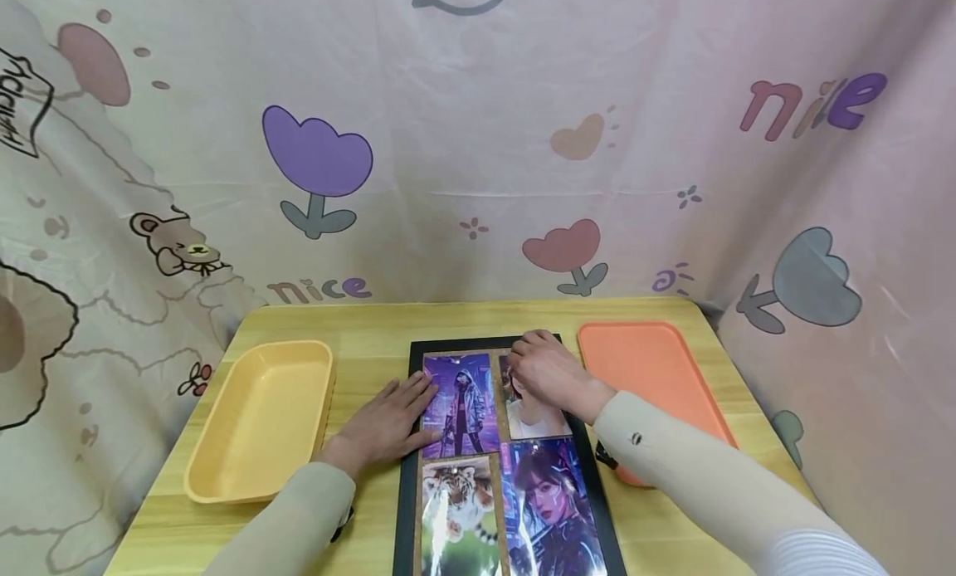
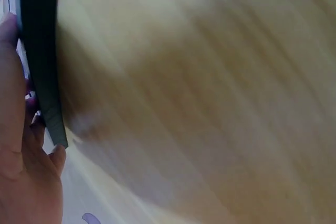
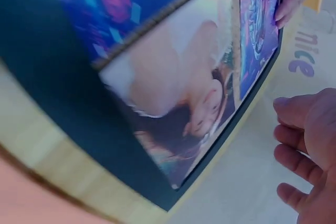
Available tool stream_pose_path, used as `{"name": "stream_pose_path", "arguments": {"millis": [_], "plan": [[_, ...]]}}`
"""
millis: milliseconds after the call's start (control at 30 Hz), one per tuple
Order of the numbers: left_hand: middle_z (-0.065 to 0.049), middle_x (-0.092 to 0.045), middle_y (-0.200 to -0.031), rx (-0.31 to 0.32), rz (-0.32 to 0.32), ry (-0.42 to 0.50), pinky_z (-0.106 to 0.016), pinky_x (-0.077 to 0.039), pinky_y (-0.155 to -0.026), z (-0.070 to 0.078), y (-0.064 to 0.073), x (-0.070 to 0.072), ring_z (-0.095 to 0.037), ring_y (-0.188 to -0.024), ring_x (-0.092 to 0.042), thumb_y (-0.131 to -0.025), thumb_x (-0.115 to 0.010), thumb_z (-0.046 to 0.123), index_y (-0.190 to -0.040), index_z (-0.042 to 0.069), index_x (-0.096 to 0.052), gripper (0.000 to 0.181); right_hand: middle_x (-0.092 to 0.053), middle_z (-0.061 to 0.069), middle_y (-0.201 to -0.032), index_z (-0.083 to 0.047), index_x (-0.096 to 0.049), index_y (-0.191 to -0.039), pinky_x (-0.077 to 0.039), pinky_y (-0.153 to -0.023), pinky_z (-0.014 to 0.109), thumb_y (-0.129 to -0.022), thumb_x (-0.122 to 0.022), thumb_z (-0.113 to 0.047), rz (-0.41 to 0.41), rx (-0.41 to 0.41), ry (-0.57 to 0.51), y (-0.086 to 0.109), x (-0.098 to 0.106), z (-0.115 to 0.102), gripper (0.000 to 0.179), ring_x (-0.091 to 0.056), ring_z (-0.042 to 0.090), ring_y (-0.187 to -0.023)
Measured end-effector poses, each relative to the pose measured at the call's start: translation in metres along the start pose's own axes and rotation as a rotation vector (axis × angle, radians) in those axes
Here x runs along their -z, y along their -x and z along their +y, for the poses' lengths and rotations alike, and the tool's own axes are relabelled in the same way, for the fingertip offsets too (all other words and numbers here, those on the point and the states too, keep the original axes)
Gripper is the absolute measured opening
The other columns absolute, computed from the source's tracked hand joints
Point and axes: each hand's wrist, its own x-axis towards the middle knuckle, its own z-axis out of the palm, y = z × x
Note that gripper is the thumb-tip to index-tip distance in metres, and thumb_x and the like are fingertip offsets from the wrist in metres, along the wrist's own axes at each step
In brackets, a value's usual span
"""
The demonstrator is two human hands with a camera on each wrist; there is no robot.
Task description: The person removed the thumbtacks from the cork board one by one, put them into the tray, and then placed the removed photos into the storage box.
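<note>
A black-framed cork board (image 1: 406, 510) lies on the table with several glossy pictures. At its upper left is a purple picture of a hooded figure (image 1: 466, 402); below it is a tiger picture (image 1: 459, 518). A purple-blue portrait (image 1: 553, 510) fills the lower right. My left hand (image 1: 392, 418) rests flat across the left frame edge, fingertips on the hooded-figure picture. My right hand (image 1: 548, 368) is over the top of the upper-right photo of a person (image 3: 173, 72). In the right wrist view its fingers (image 3: 294, 161) are loosely bent, with nothing visible between them.
A yellow tray (image 1: 257, 418) stands on the left of the wooden table (image 1: 366, 327). An orange tray (image 1: 642, 352) lies on the right, partly under the right forearm. A printed curtain (image 1: 448, 144) hangs behind and at both sides.
</note>
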Motion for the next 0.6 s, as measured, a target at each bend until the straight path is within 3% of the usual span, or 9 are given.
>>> {"name": "stream_pose_path", "arguments": {"millis": [233,333,600], "plan": [[-0.010,-0.020,-0.176,0.015,-0.002,-0.031,-0.052,-0.019,-0.133,0.002,0.003,-0.004,-0.029,-0.164,-0.016,-0.105,-0.036,0.072,-0.168,0.010,-0.027,0.089,-0.077,-0.004,-0.106,-0.018,-0.080,-0.105,-0.053,-0.098,0.039,-0.103,-0.068,-0.013,-0.034,0.083,0.019,-0.039,-0.005,-0.006,0.013,-0.066,0.019,-0.102],[-0.011,-0.026,-0.175,0.008,0.033,-0.039,-0.053,-0.020,-0.132,0.002,0.003,-0.004,-0.030,-0.163,-0.020,-0.105,-0.038,0.072,-0.166,0.010,-0.032,0.087,-0.076,-0.006,-0.109,-0.019,-0.080,-0.109,-0.052,-0.096,0.038,-0.103,-0.069,-0.013,-0.070,0.104,0.030,-0.052,-0.007,-0.009,0.014,-0.065,0.018,-0.104],[-0.012,-0.027,-0.174,-0.010,0.053,-0.056,-0.053,-0.018,-0.133,0.001,0.001,-0.007,-0.031,-0.163,-0.019,-0.105,-0.035,0.073,-0.166,0.009,-0.032,0.089,-0.074,-0.009,-0.118,-0.024,-0.076,-0.119,-0.052,-0.096,0.036,-0.103,-0.070,-0.020,-0.176,0.177,0.107,-0.076,-0.019,-0.011,0.017,-0.063,0.016,-0.110]]}}
